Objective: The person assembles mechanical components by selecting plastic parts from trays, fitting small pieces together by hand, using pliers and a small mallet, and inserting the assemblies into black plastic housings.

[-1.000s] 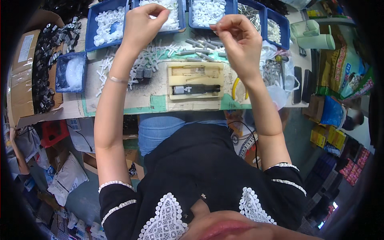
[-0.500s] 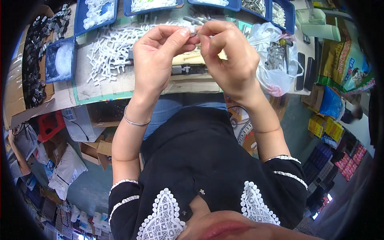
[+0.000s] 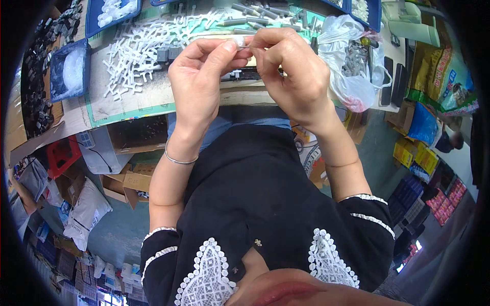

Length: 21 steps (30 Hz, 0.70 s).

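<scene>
Above the near part of the workbench, my two hands meet fingertip to fingertip. My left hand (image 3: pixel 196 76) pinches a small white plastic piece (image 3: pixel 239 41) between thumb and forefinger. Right beside it, my right hand (image 3: pixel 298 76) is closed in a pinch on a thin metal-looking pin (image 3: pixel 247 47), its tip against the white piece. The fingers hide most of both. Left of my hands lies a heap of white cross-shaped plastic parts (image 3: pixel 130 66), with a dark grey block (image 3: pixel 166 54) at its edge. Behind my hands are several grey cylindrical pieces (image 3: pixel 244 22).
A blue tray (image 3: pixel 55 81) with a clear bag stands at the left, near many black parts (image 3: pixel 38 92). A blue bin (image 3: pixel 113 24) of white pieces sits farther back. On the right lie a plastic bag (image 3: pixel 357 94) of grey parts and a dark flat bar (image 3: pixel 386 79).
The view has shifted, so the bench and its contents sit higher in the picture. Both hands stay pinched together at the white piece, with little visible movement of the fingers.
</scene>
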Available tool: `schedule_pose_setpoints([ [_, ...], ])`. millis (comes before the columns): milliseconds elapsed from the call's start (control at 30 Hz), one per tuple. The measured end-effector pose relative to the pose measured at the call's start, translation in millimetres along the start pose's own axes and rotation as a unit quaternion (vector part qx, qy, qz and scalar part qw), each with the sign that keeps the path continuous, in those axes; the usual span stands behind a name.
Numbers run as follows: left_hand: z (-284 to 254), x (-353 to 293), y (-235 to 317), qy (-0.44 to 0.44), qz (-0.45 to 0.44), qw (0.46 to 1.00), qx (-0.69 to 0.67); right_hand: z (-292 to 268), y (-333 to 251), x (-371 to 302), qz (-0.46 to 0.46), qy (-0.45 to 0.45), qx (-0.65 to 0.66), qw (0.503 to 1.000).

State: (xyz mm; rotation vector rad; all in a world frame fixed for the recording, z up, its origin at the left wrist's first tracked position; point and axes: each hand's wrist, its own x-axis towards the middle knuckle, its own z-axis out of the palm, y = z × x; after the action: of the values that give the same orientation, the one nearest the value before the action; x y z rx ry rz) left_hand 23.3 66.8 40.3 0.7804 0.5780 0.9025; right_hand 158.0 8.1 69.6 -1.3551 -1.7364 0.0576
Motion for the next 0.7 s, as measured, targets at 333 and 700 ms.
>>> schedule_pose_setpoints([
  [333,1,-6,-6,0.013,0.029,0.999,0.021,0,0,-5,0.016,-0.001,0.011,1.000],
  [700,-19,-29,-5,-0.111,0.162,0.923,0.329,-7,2,-38,0.314,-0.056,0.317,0.893],
])
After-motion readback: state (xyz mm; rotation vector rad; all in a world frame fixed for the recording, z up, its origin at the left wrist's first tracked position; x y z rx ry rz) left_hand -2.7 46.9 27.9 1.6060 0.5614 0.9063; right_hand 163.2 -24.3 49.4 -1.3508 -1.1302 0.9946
